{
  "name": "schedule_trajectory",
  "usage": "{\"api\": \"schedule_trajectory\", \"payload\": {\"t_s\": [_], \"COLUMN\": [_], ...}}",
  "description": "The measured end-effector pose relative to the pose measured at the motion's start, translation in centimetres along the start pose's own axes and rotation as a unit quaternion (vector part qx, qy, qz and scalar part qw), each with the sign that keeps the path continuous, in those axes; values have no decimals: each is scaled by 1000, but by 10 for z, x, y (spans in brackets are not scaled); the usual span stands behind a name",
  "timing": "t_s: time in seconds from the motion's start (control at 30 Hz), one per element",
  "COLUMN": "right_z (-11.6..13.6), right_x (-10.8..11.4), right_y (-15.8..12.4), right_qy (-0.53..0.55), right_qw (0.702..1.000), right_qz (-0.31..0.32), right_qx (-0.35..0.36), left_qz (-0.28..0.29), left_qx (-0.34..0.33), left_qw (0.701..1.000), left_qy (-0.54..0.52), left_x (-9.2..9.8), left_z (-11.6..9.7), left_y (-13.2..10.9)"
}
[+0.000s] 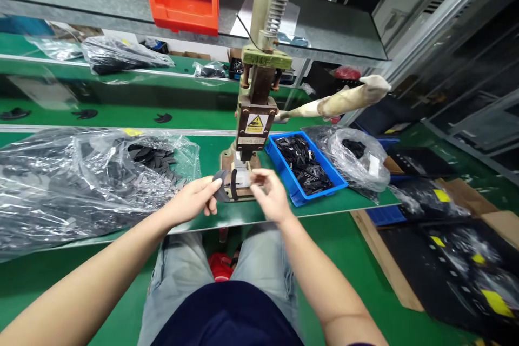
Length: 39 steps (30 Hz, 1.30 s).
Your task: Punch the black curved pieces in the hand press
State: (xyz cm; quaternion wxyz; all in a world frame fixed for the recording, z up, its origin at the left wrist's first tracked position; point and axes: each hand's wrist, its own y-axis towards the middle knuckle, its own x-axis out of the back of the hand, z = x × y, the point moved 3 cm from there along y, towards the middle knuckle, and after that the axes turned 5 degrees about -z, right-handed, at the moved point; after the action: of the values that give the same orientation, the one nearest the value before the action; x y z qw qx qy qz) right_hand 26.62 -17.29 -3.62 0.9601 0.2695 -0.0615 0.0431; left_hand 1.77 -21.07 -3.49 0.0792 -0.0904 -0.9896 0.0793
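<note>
My left hand (194, 201) pinches a dark, curved flat piece (221, 186) between thumb and fingers, at the left side of the press base. Another dark curved strip (234, 185) sits upright on the fixture (243, 178) beneath the press ram. Close to the fixture's right side is my right hand (271, 194), slightly blurred, with thumb and forefinger apart and nothing visible between them. The hand press (253, 102) stands over the fixture, with a warning label on its front. Its wrapped lever (340, 102) sticks out to the right.
A blue tray (298, 200) of small black parts stands right of the press. On the left lies a large clear bag (81, 184) with dark curved pieces. A red bin (182, 16) is on the shelf above. More bagged parts (357, 157) lie farther right.
</note>
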Motion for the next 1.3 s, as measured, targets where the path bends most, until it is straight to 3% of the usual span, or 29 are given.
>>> {"api": "schedule_trajectory", "payload": {"t_s": [0.07,0.2,0.43,0.6,0.67,0.73,0.8,0.87,0.97,1.13,1.3], "right_z": [-6,-1,6,14,17,18,18,17,17,18,19], "right_x": [-22,-43,-41,-29,-24,-20,-19,-20,-21,-21,-17], "right_y": [-23,-39,-46,-40,-38,-37,-37,-38,-39,-42,-45], "right_qy": [3,9,-13,-76,-102,-123,-148,-172,-210,-225,-198], "right_qw": [999,999,999,994,988,982,975,969,957,946,958], "right_qz": [40,41,32,64,86,105,115,118,126,146,125], "right_qx": [-18,-30,-11,42,75,102,122,133,156,183,165], "left_qz": [8,19,69,58,30,-54,-149,-175,-125,-75,-70], "left_qx": [-8,-19,55,45,23,-46,-147,-233,-264,-181,-170], "left_qw": [1000,1000,993,997,999,994,964,925,913,955,970], "left_qy": [5,5,-72,-16,20,81,165,242,286,223,162], "left_x": [-8,-25,-39,-30,-25,-19,-16,-20,-30,-34,-33], "left_z": [-5,-8,-7,-6,-4,-7,-16,-24,-25,-11,-6], "left_y": [-13,-25,-22,-13,-12,-14,-20,-24,-23,-14,-17]}}
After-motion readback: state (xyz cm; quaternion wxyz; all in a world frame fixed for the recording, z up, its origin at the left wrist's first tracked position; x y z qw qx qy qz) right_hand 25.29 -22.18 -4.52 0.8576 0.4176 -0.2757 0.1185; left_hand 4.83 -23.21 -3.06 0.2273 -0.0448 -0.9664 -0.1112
